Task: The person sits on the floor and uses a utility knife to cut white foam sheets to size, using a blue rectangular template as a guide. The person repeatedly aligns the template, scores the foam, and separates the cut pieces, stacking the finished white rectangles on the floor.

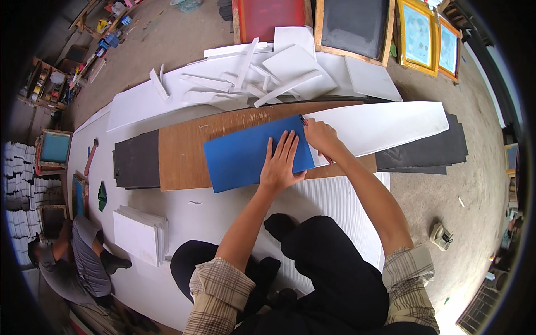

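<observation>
The blue sheet [237, 155] looks smooth and matt, perhaps of plastic or foam. The white sheet [385, 129] is also smooth, with a faint shine. Under them, the brown board [184, 162] seems to be wood, and its far edge is worn and rough. The dark grey sheets [427, 146] are matt, with pale scuffs. The ground sheet [360, 220] shows fine ribs; the floor [441, 204] looks like dusty, dull concrete. The checked sleeves [220, 287] are of woven cloth.
</observation>
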The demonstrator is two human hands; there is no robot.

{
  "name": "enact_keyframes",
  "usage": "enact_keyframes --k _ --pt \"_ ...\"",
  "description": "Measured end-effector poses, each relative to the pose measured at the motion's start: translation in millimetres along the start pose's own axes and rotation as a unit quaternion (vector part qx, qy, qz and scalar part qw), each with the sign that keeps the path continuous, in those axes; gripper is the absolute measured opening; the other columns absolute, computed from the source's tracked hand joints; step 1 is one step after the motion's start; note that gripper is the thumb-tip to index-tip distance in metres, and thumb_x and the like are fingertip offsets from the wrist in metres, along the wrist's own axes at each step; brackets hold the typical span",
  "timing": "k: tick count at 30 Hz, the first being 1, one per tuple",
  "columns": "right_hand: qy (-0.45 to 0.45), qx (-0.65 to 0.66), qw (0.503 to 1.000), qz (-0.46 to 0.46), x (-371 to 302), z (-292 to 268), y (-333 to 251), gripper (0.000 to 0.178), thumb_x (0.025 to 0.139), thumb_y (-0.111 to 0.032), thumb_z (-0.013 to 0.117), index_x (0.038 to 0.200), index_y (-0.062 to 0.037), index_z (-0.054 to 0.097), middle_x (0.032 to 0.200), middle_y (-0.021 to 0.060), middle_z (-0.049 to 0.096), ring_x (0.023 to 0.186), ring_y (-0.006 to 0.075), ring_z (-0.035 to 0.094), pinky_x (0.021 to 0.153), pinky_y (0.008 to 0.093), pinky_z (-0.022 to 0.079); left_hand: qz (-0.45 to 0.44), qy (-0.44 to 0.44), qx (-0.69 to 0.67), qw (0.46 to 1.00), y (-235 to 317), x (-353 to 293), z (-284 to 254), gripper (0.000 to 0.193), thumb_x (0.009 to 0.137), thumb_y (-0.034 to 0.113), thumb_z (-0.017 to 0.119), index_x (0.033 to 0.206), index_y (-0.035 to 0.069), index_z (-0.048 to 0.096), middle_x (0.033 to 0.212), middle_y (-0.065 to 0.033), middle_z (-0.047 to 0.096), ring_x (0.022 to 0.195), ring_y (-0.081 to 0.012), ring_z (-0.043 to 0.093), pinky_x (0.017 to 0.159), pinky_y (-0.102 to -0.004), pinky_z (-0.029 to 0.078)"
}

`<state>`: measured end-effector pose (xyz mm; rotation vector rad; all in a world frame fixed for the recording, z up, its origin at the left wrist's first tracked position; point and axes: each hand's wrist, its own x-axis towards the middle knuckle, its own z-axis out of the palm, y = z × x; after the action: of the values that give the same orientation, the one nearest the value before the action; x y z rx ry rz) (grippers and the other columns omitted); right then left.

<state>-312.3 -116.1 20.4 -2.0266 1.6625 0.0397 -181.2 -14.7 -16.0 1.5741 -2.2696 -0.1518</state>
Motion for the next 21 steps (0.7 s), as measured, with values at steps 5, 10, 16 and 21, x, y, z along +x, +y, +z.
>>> enact_keyframes --k 5,10,16,21 --pt "-0.03 0.029 0.999 0.019 7.7 -7.6 -6.3 0.027 0.085 -0.016 0.038 0.091 0.0046 0.054 0.069 0.0199 0.062 0.049 0.032 0.061 0.056 0.0396 0.052 0.007 0.0 0.018 1.0 1.2 2.6 3.5 0.086 0.065 0.041 0.067 0.131 0.002 0.029 0.138 -0.0122 0.029 0.13 -0.0256 0.025 0.105 -0.0505 0.014" --pt "-0.103 -0.017 0.993 0.054 -11.5 -16.6 -21.1 0.022 0.076 -0.012 0.054 0.092 0.0011 0.062 0.091 0.0186 0.063 0.088 0.0301 0.063 0.074 0.0379 0.051 0.009 -0.004 0.032 0.999 -1.1 1.8 5.5 0.087 0.063 0.042 0.069 0.13 0.001 0.031 0.138 -0.0121 0.029 0.13 -0.0258 0.024 0.105 -0.0515 0.014" --pt "-0.082 0.024 0.995 0.046 -77.7 7.0 -1.6 0.022 0.081 -0.012 0.048 0.096 0.0038 0.053 0.089 0.0198 0.062 0.086 0.0347 0.062 0.073 0.0418 0.05 0.006 0.01 0.022 1.0 0.9 0.0 5.0 0.09 0.061 0.04 0.071 0.131 0.002 0.03 0.138 -0.0116 0.029 0.129 -0.0259 0.025 0.104 -0.0523 0.016" --pt "-0.003 0.034 0.999 0.024 -118.3 44.0 24.4 0.019 0.085 -0.012 0.043 0.094 0.0041 0.047 0.088 0.0237 0.06 0.081 0.0356 0.062 0.069 0.0443 0.05 0.016 0.013 0.018 1.0 3.4 0.2 5.3 0.09 0.061 0.037 0.072 0.132 0.002 0.028 0.138 -0.0116 0.028 0.13 -0.0258 0.023 0.105 -0.0517 0.015"
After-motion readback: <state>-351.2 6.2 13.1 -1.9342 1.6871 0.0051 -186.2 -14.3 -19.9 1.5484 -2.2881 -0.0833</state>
